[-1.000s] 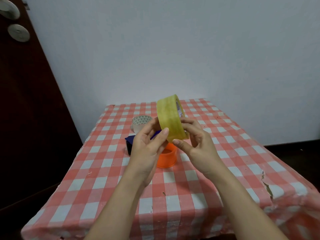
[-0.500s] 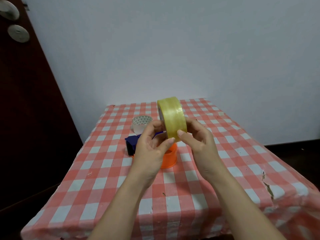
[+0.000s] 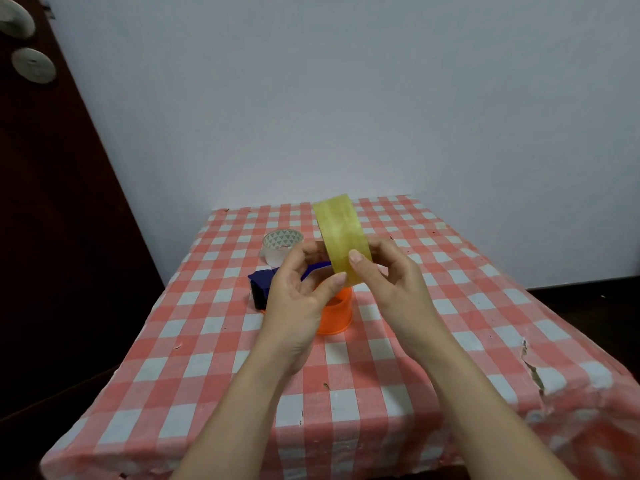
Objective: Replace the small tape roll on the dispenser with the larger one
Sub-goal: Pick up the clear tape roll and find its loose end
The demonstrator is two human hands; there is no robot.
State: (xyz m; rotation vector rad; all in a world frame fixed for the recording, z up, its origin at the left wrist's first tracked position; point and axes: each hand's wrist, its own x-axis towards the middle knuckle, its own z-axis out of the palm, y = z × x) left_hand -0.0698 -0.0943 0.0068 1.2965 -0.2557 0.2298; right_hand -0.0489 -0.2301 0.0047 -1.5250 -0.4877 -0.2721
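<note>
I hold the large yellowish tape roll [image 3: 343, 233] upright on edge above the table, its outer band facing me. My left hand [image 3: 298, 299] grips its lower left side with thumb and fingers, and my right hand [image 3: 391, 282] pinches its right side, thumb on the band. Under my hands lies the tape dispenser with a dark blue body [image 3: 261, 285] and an orange hub [image 3: 336, 313], partly hidden by my left hand. The small clear tape roll [image 3: 282, 245] with a triangle-patterned core lies flat on the cloth behind the dispenser.
The table wears a red-and-white checked cloth [image 3: 363, 393], torn near the right edge [image 3: 533, 368]. A white wall rises behind the table. A dark wooden door [image 3: 52, 202] stands at the left.
The large roll has turned in my hands so its band now faces me and its printed side is out of sight. Both hands shifted their grip slightly on it.
</note>
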